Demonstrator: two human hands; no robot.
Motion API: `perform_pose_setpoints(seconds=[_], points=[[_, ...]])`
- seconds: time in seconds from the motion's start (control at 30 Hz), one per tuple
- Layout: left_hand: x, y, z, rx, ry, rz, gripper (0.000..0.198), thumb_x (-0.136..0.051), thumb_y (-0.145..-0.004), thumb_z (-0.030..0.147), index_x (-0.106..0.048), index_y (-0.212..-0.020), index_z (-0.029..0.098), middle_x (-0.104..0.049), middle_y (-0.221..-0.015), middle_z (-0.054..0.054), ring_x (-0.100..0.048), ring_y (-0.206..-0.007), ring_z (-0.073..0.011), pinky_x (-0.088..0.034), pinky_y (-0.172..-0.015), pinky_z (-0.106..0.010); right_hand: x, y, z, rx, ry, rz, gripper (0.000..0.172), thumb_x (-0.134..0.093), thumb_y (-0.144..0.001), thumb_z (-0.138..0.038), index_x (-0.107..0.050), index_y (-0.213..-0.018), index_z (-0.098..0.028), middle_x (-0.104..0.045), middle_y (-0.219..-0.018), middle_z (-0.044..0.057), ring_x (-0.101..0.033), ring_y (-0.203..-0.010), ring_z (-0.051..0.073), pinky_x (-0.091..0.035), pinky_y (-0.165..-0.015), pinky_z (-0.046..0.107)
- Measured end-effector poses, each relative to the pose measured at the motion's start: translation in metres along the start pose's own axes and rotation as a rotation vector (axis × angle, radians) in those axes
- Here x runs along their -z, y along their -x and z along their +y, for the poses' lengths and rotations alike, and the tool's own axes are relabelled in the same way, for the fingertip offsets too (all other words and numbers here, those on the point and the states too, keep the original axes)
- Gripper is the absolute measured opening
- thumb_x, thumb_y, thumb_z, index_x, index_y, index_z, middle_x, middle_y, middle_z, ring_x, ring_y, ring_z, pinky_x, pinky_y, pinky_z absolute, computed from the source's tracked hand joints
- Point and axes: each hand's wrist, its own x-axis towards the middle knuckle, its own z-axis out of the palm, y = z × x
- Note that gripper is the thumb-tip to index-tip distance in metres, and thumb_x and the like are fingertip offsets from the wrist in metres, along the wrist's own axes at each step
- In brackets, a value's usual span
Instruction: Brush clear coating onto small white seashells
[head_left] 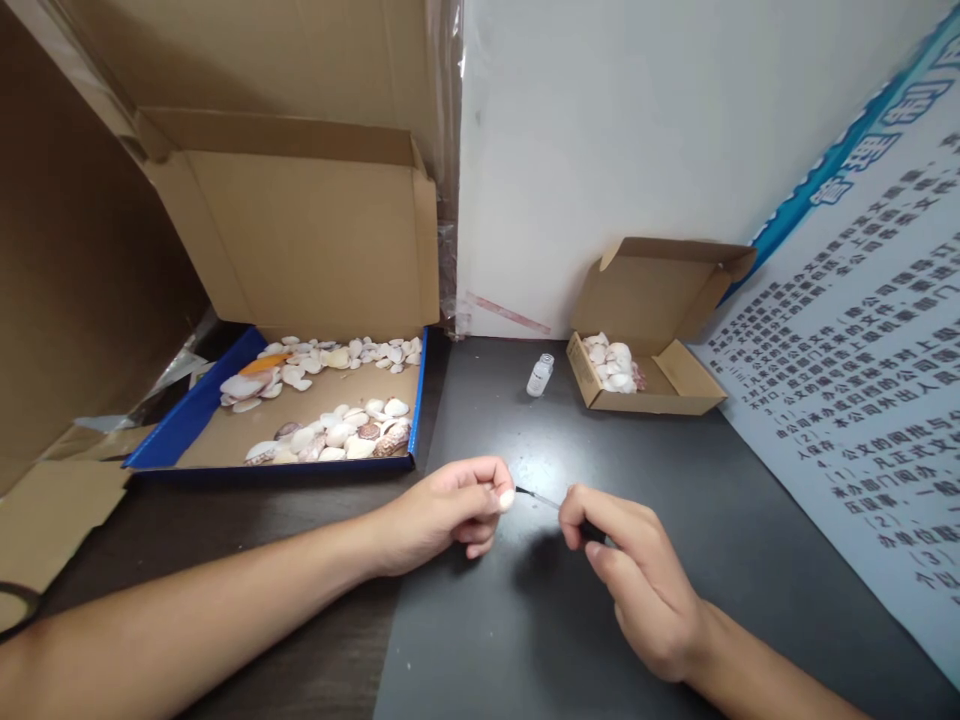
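Pinched in the fingertips of my left hand [465, 505] is a small white seashell [506, 498]. My right hand [637, 570] grips a small brush [541, 497] by its dark cap-like handle, mostly hidden by the fingers. The brush's thin stem points left, and its dark tip is at the shell's edge; whether it touches, I cannot tell. Both hands are above the dark table mat. Beyond them a small clear glass bottle [540, 375] with a pale label stands uncapped on the mat.
At the left, a blue-edged cardboard box [217, 440] holds many shells [345, 430] in two groups, its lid raised. A smaller open carton [660, 402] at the back right contains white shells [615, 365]. A printed sheet [847, 370] lines the right side; a white panel [540, 180] stands behind.
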Motion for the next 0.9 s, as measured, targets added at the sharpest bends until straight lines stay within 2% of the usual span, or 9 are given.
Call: perform_pose_setpoints(seconds=[0.27,0.33,0.5,0.7,0.9], points=[[0.0014,-0.0009,0.0004,-0.002,0.019,0.002,0.015,-0.059,-0.083,0.023,-0.046,-0.076,0.019,-0.031,-0.057,0.009,-0.025,-0.048,-0.0061,-0.032,-0.050,-0.021,-0.0011,0.0005,-0.0044,0.087,-0.030,-0.090,0.012,-0.034,-0.077,-0.012,-0.039,-0.077,-0.022,-0.042,-0.065,-0.004,-0.040,-0.055,0.013,-0.030,-0.054,0.026],[0.0017,-0.0005,0.0011,-0.006,0.044,-0.002,0.014,-0.058,-0.083,0.023,-0.046,-0.076,0.019,-0.031,-0.056,0.008,-0.024,-0.048,-0.0062,-0.032,-0.050,-0.021,-0.0016,0.0003,-0.0044,0.090,-0.029,-0.074,0.011,-0.034,-0.077,-0.012,-0.039,-0.077,-0.022,-0.042,-0.065,-0.004,-0.040,-0.055,0.013,-0.030,-0.054,0.026],[0.0016,0.0002,0.0029,-0.002,0.056,-0.012,0.013,-0.060,-0.082,0.022,-0.048,-0.078,0.018,-0.032,-0.057,0.008,-0.025,-0.049,-0.0065,-0.031,-0.051,-0.021,-0.0014,-0.0011,-0.0037,-0.035,0.066,0.007,0.014,-0.034,-0.080,-0.010,-0.039,-0.075,-0.022,-0.041,-0.063,-0.004,-0.039,-0.054,0.013,-0.029,-0.052,0.026],[0.0009,0.0003,0.0016,-0.005,0.034,-0.005,0.012,-0.061,-0.082,0.022,-0.050,-0.078,0.018,-0.034,-0.060,0.007,-0.028,-0.048,-0.0058,-0.032,-0.050,-0.021,-0.0025,-0.0001,-0.0060,0.065,0.070,0.006,0.013,-0.035,-0.080,-0.010,-0.040,-0.078,-0.022,-0.042,-0.065,-0.004,-0.041,-0.055,0.013,-0.031,-0.053,0.026],[0.0008,0.0000,0.0013,-0.006,0.039,0.004,0.015,-0.063,-0.081,0.023,-0.050,-0.078,0.018,-0.035,-0.059,0.008,-0.028,-0.048,-0.0056,-0.033,-0.050,-0.021,-0.0018,0.0001,-0.0053,0.056,0.079,0.044,0.014,-0.035,-0.081,-0.009,-0.041,-0.078,-0.022,-0.042,-0.064,-0.004,-0.041,-0.054,0.012,-0.031,-0.053,0.025]])
